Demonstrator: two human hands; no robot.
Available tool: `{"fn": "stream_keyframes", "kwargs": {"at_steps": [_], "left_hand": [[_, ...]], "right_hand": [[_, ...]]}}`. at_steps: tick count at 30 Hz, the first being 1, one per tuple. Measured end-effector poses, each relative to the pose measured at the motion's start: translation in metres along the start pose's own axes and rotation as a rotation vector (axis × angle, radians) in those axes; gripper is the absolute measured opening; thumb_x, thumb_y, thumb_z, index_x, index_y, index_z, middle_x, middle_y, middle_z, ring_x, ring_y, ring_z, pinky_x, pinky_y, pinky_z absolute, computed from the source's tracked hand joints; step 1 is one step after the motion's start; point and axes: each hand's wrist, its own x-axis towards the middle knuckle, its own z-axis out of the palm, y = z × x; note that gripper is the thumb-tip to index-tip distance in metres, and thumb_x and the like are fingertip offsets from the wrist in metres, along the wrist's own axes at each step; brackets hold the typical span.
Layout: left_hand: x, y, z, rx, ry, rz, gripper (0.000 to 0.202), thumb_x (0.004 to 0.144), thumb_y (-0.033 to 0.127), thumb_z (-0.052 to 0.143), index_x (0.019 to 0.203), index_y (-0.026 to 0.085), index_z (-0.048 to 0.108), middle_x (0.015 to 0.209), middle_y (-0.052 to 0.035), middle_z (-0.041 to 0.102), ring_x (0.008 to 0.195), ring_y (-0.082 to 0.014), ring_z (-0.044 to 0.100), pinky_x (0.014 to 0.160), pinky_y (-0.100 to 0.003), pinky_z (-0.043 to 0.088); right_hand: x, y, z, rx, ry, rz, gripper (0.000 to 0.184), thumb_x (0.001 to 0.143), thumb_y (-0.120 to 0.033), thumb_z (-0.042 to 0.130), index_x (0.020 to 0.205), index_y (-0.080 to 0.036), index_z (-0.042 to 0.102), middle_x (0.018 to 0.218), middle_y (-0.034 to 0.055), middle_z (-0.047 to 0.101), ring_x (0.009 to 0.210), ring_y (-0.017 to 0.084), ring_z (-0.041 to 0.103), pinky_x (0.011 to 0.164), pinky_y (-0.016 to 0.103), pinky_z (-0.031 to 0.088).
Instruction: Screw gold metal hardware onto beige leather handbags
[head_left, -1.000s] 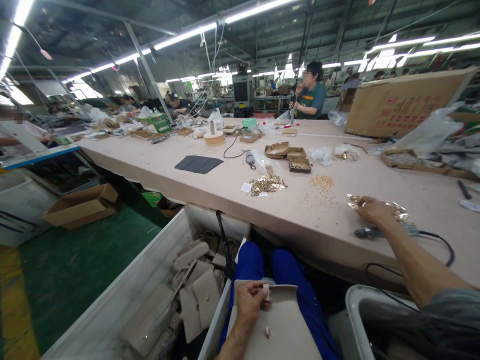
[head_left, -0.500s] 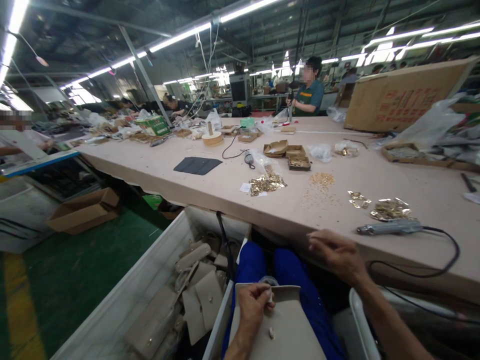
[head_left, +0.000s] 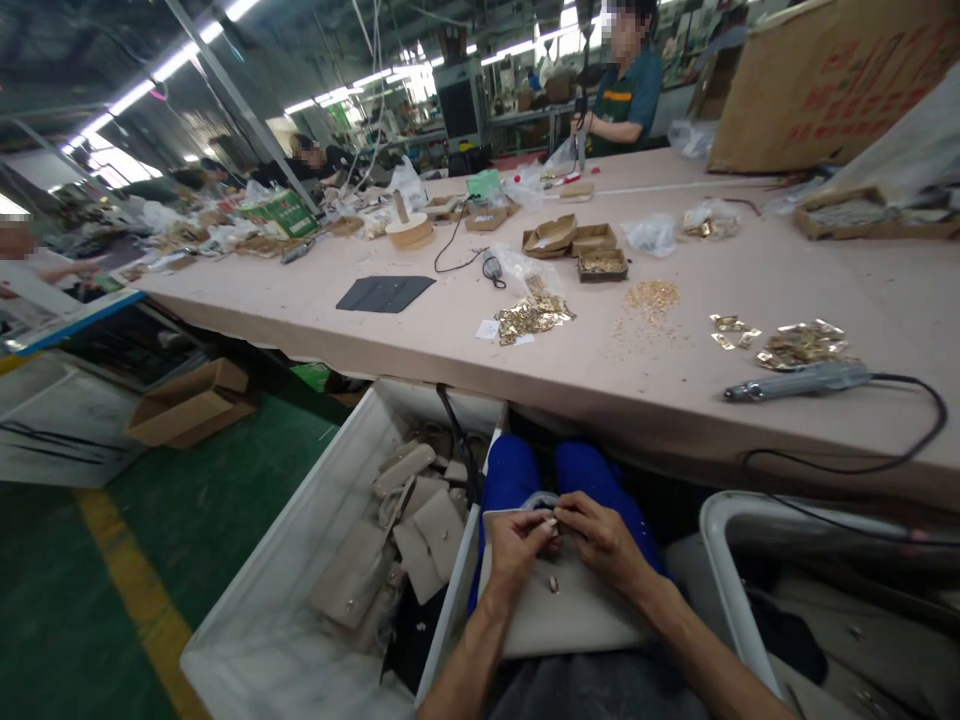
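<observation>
A beige handbag (head_left: 592, 625) lies across my lap, its flap edge raised toward my knees. My left hand (head_left: 517, 545) is closed in a pinch at that edge, holding a small gold metal fitting (head_left: 553, 524). My right hand (head_left: 600, 532) meets it there, thumb and fingers pressed together beside the fitting; whatever is between them is too small to make out. Below the hands, a small shiny clasp (head_left: 554, 585) sits on the bag's front.
On my left, a white bin (head_left: 247, 610) holds several beige bags; another white bin (head_left: 724, 560) stands on my right. The table (head_left: 450, 350) carries gold plate piles (head_left: 532, 318), tiny gold pieces (head_left: 652, 297) and a corded electric screwdriver (head_left: 799, 382). A co-worker (head_left: 622, 90) is across it.
My right hand has come from near the table edge down to the bag, joining my left hand at the flap. The camera has tilted downward.
</observation>
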Motion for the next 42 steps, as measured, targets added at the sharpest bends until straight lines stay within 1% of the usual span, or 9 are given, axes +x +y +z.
{"fn": "stream_keyframes", "kwargs": {"at_steps": [4, 12, 15, 17, 21, 24, 31, 36, 42], "left_hand": [[-0.001, -0.001, 0.002, -0.032, 0.023, 0.0, 0.052, 0.066, 0.045, 0.094, 0.097, 0.006, 0.083, 0.074, -0.0126, 0.078, 0.061, -0.0231, 0.073, 0.061, -0.033, 0.064], [0.0, 0.002, 0.006, -0.025, 0.036, -0.049, 0.047, 0.07, 0.041, 0.091, 0.099, 0.005, 0.081, 0.076, -0.0128, 0.079, 0.062, -0.0222, 0.074, 0.06, -0.032, 0.063], [0.002, 0.001, 0.009, -0.022, 0.095, -0.069, 0.045, 0.065, 0.039, 0.093, 0.095, 0.006, 0.081, 0.072, -0.0109, 0.078, 0.056, -0.0194, 0.072, 0.056, -0.029, 0.062], [0.003, 0.0, 0.011, -0.038, 0.118, -0.068, 0.042, 0.066, 0.038, 0.092, 0.092, 0.007, 0.081, 0.073, -0.0106, 0.078, 0.055, -0.0182, 0.072, 0.054, -0.027, 0.061], [0.003, 0.001, 0.012, -0.051, 0.119, -0.073, 0.037, 0.067, 0.036, 0.09, 0.09, 0.008, 0.081, 0.073, -0.0104, 0.078, 0.055, -0.0173, 0.071, 0.052, -0.026, 0.06], [0.003, 0.003, 0.013, -0.046, 0.117, -0.066, 0.036, 0.067, 0.034, 0.089, 0.09, 0.008, 0.08, 0.074, -0.0106, 0.078, 0.055, -0.0176, 0.071, 0.053, -0.026, 0.06], [0.0, 0.007, 0.014, -0.011, 0.084, -0.068, 0.037, 0.07, 0.036, 0.089, 0.092, 0.008, 0.081, 0.073, -0.011, 0.078, 0.058, -0.0192, 0.073, 0.057, -0.029, 0.062], [-0.003, 0.007, 0.013, -0.031, 0.065, -0.05, 0.036, 0.073, 0.034, 0.086, 0.098, 0.008, 0.08, 0.076, -0.0113, 0.079, 0.062, -0.0192, 0.075, 0.061, -0.028, 0.063], [-0.007, 0.005, 0.011, -0.029, 0.116, -0.056, 0.034, 0.072, 0.035, 0.088, 0.089, 0.013, 0.068, 0.074, -0.01, 0.078, 0.059, -0.0211, 0.075, 0.058, -0.028, 0.062]], "right_hand": [[-0.002, -0.001, 0.001, -0.038, 0.034, -0.034, 0.04, 0.098, -0.009, 0.046, 0.122, -0.029, 0.071, 0.107, 0.0096, 0.07, 0.095, 0.022, 0.071, 0.075, 0.034, 0.061], [-0.006, 0.005, 0.001, -0.05, 0.012, 0.0, 0.04, 0.095, -0.008, 0.048, 0.122, -0.026, 0.071, 0.113, 0.0107, 0.07, 0.102, 0.023, 0.07, 0.081, 0.035, 0.061], [-0.007, 0.008, 0.001, 0.022, 0.057, 0.076, 0.04, 0.096, -0.01, 0.051, 0.128, -0.024, 0.07, 0.121, 0.0114, 0.07, 0.111, 0.024, 0.069, 0.092, 0.039, 0.06], [-0.009, 0.011, 0.001, 0.091, 0.089, 0.204, 0.044, 0.096, -0.013, 0.052, 0.136, -0.024, 0.065, 0.123, 0.0108, 0.07, 0.11, 0.024, 0.07, 0.096, 0.041, 0.059], [-0.012, 0.016, 0.0, 0.36, 0.153, 0.515, 0.04, 0.095, -0.021, 0.056, 0.133, -0.022, 0.067, 0.112, 0.008, 0.074, 0.088, 0.02, 0.074, 0.084, 0.036, 0.063], [-0.009, 0.014, -0.003, 0.53, 0.17, 0.623, 0.037, 0.093, -0.025, 0.057, 0.127, -0.019, 0.07, 0.105, 0.0069, 0.076, 0.083, 0.02, 0.073, 0.079, 0.034, 0.062], [0.004, 0.004, -0.006, 0.483, 0.019, 0.657, 0.031, 0.089, -0.042, 0.073, 0.107, -0.018, 0.078, 0.097, 0.0086, 0.076, 0.084, 0.022, 0.071, 0.078, 0.033, 0.058], [0.001, 0.009, -0.002, 0.588, 0.048, 0.759, 0.035, 0.082, -0.045, 0.08, 0.102, -0.016, 0.077, 0.087, 0.0077, 0.075, 0.071, 0.02, 0.069, 0.067, 0.03, 0.056], [0.005, 0.006, -0.005, 0.578, 0.024, 0.73, 0.032, 0.081, -0.044, 0.081, 0.096, -0.016, 0.081, 0.082, 0.0071, 0.075, 0.069, 0.018, 0.066, 0.066, 0.029, 0.052]]}}
